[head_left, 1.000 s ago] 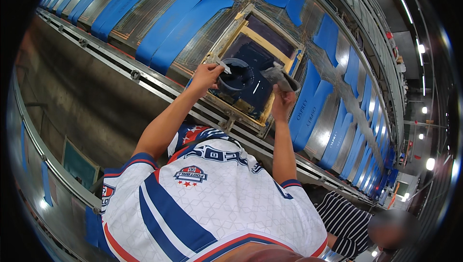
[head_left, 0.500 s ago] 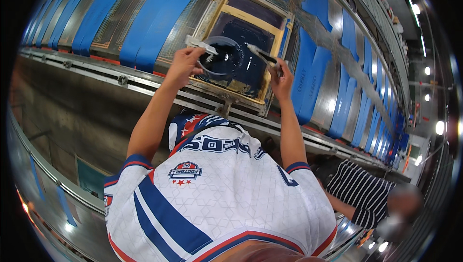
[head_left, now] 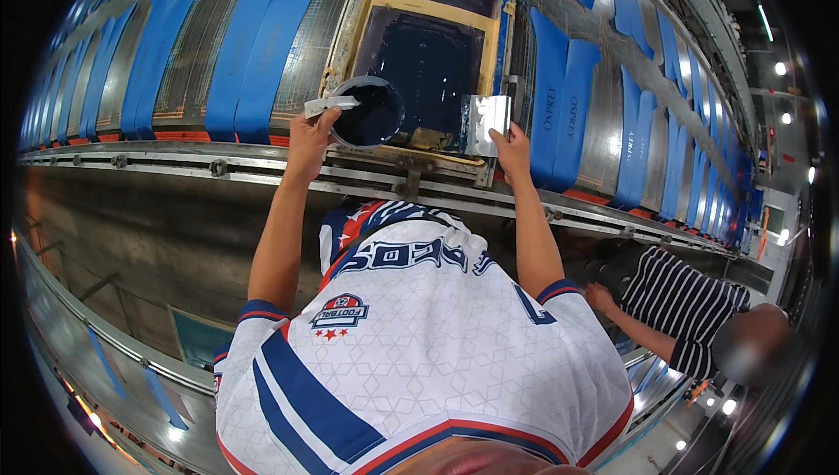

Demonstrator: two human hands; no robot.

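Note:
My left hand (head_left: 308, 145) is closed on a flat white handle (head_left: 330, 106) that reaches over the rim of a round tub (head_left: 338, 125). Dark ink (head_left: 374, 108) fills part of the tub, and whether the handle is fixed to it I cannot tell. The tub is over the lower left of a framed printing screen (head_left: 477, 3), whose mesh is coated with dark wet ink. At the frame's right side, my right hand (head_left: 514, 153) grips a shiny flat metal scraper (head_left: 488, 122) by its right edge, its broad face turned up.
Blue fabric pieces (head_left: 271, 47) lie in pairs along the long metal printing table (head_left: 188, 90) on both sides of the screen. A metal rail (head_left: 149, 157) runs along the near edge. A person in a striped top (head_left: 673, 300) is at the right. Another table (head_left: 140, 379) is lower left.
The tub has shifted left with my left hand. My right hand has lowered, and the scraper has turned from edge-on to show its shiny face. The person at the right has moved slightly.

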